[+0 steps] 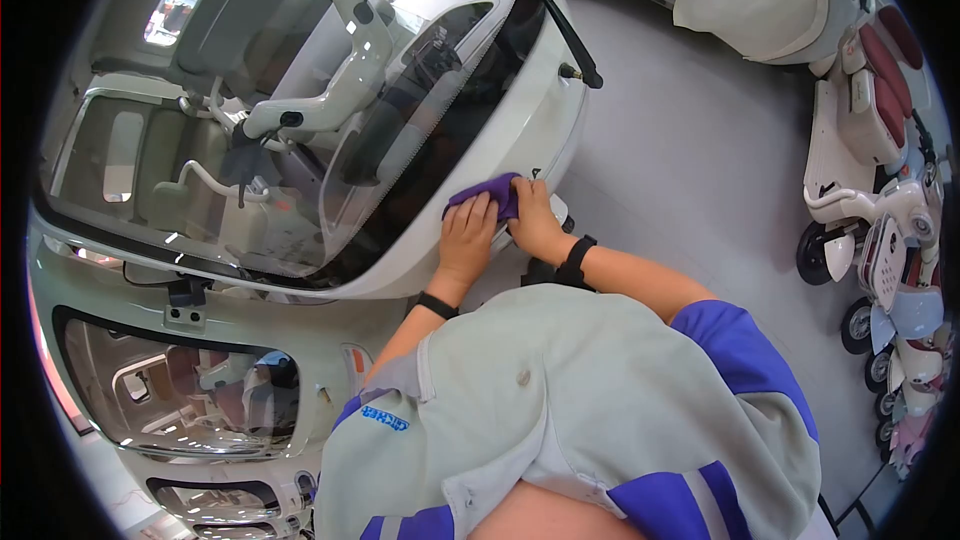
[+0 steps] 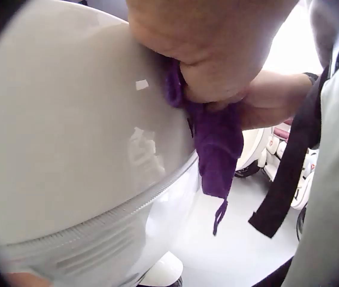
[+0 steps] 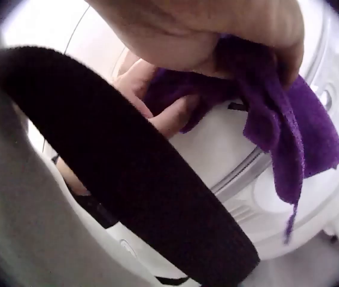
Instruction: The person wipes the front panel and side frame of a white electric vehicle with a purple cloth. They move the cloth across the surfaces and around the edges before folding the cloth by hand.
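Got one purple cloth on this vehicle's glossy white front panel, right beside the windscreen's dark edge. Two hands on it: left hand has its fingers side by side, pressing on top; right hand pinches a bunched bit. Two black wristbands, one wiper. Floor's smooth grey, scooters lined up off to my right.

Cloth is on the nose of the vehicle, left hand on it, right hand at its right end. Scooters sit way off right, another vehicle lower left.
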The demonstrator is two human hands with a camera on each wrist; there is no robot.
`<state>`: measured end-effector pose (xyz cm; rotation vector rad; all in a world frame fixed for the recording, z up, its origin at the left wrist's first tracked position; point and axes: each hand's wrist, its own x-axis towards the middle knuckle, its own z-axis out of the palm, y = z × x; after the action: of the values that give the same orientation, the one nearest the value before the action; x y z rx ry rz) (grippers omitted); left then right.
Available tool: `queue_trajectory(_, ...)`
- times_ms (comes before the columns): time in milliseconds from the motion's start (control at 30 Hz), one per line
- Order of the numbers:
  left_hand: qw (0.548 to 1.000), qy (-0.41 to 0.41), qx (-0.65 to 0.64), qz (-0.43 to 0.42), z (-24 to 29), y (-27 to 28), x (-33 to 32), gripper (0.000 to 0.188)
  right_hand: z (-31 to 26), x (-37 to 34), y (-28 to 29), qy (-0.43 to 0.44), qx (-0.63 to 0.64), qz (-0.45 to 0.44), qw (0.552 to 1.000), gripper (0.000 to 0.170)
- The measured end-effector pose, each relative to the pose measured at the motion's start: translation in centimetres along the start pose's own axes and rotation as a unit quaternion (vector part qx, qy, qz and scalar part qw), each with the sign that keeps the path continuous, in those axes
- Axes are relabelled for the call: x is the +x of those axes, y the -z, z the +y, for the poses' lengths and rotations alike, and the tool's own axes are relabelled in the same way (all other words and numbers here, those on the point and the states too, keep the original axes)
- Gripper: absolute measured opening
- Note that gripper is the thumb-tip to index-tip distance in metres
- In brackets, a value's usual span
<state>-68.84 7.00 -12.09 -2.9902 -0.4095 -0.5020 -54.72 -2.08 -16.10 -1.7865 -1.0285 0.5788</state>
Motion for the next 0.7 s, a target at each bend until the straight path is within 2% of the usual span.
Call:
queue_trajectory(67, 1.000, -0.012, 0.020, -0.001, -0.2, 0.3, -0.8, 0.038, 0.1, 0.1, 0.0, 0.007, 0.000, -0.023, 1.000, 0.057)
queue_trajectory(167, 1.000, -0.028, 0.011, -0.004, -0.4, 0.9, 1.4, 0.040, -0.2, 1.6, 2.0, 0.002, 0.004, -0.051, 0.999, 0.057)
queue_trajectory(400, 0.996, 0.008, -0.060, 0.066, -1.0, -1.1, 9.8, 0.035, 0.1, 9.3, 6.7, 0.050, -0.090, 0.119, 0.988, 0.049)
queue_trajectory(500, 0.996, 0.003, -0.069, 0.049, -1.6, -0.6, 9.3, 0.034, -0.2, 8.5, 5.8, 0.057, -0.132, 0.125, 0.982, 0.048)
queue_trajectory(633, 0.997, 0.009, -0.079, 0.023, -2.0, 1.0, 3.1, 0.034, -2.3, 4.3, 2.4, 0.013, -0.101, 0.031, 0.994, 0.051)
queue_trajectory(700, 0.996, 0.010, -0.081, 0.019, -2.1, 1.4, -0.3, 0.034, -3.3, 1.7, 0.8, 0.030, -0.083, -0.019, 0.996, 0.052)
